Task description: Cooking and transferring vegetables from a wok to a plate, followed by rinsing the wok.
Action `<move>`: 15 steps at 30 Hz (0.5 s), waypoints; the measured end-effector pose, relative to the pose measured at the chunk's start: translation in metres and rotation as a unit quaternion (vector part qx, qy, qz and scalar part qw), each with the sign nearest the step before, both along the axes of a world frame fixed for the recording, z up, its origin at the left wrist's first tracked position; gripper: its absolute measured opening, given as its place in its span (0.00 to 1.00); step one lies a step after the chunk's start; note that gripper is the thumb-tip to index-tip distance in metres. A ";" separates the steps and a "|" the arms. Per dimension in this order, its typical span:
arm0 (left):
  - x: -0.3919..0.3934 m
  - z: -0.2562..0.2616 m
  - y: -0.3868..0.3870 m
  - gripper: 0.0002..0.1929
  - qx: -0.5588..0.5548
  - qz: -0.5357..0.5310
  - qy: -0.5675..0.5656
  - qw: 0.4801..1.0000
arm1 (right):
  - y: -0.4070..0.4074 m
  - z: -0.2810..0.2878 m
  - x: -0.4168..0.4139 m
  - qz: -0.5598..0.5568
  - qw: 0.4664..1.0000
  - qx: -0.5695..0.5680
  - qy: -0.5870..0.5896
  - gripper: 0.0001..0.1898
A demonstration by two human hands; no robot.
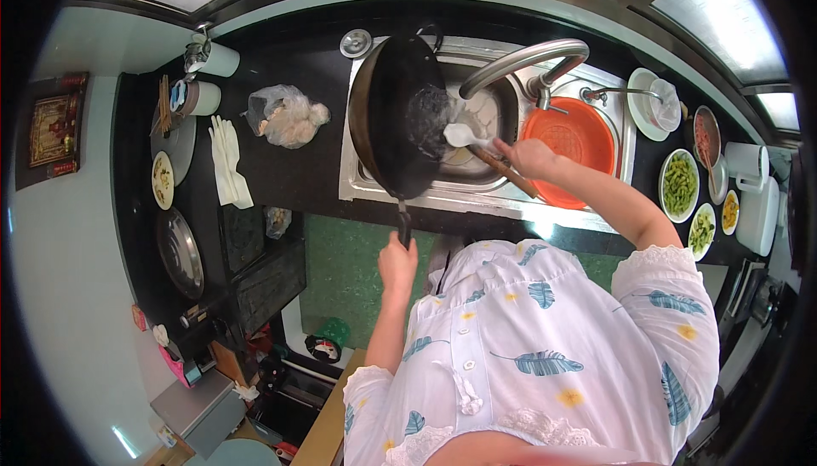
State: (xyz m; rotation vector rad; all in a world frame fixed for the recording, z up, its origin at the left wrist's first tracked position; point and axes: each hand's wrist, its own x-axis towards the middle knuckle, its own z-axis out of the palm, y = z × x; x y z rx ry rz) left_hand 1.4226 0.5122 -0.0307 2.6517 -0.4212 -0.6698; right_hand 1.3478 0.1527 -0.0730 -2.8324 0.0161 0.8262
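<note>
My left hand (397, 265) grips the black handle of a large dark wok (389, 115). The wok is tipped on its side over the left part of a stainless steel sink (498, 175), its mouth turned right. Clear water (434, 118) shows at its lower lip and seems to spill into the basin. In my right hand (531, 158) is a white spoon-like utensil (457, 135), held close to the wok's rim. Below it slants a brown wooden handle (507, 173); its other end is hidden. The curved steel faucet (530, 54) arches over the basin.
An orange plastic basin (565, 124) sits at the sink's right. Left lie a plastic bag of food (290, 116) and white gloves (227, 163). A drain strainer (355, 43) rests behind the wok. Farther right stand a bowl of green vegetables (680, 185) and several other dishes.
</note>
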 end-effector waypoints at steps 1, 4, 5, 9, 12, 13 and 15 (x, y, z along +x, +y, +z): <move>0.004 0.006 0.001 0.13 0.042 -0.029 -0.047 0.998 | -0.005 -0.001 0.000 -0.049 0.999 -0.005 0.023 0.32; 0.012 0.023 -0.001 0.14 0.085 -0.049 -0.092 0.991 | -0.011 0.010 -0.013 -0.081 0.996 0.025 -0.016 0.30; 0.013 0.026 -0.002 0.14 0.098 -0.051 -0.111 0.988 | -0.011 0.018 -0.018 -0.104 0.994 0.041 -0.016 0.29; 0.010 0.031 -0.001 0.13 0.092 -0.053 -0.100 0.989 | 0.007 0.057 -0.023 -0.158 0.983 0.089 0.006 0.28; 0.001 0.020 0.000 0.13 0.033 -0.041 -0.063 0.997 | 0.030 0.077 -0.029 -0.232 0.941 0.245 -0.009 0.28; -0.002 0.016 -0.002 0.13 -0.002 0.005 0.017 1.000 | 0.041 0.077 -0.030 -0.233 0.941 0.246 -0.011 0.28; -0.010 0.006 -0.006 0.14 -0.037 0.050 0.094 0.994 | 0.059 0.057 -0.031 -0.195 0.953 0.230 -0.036 0.29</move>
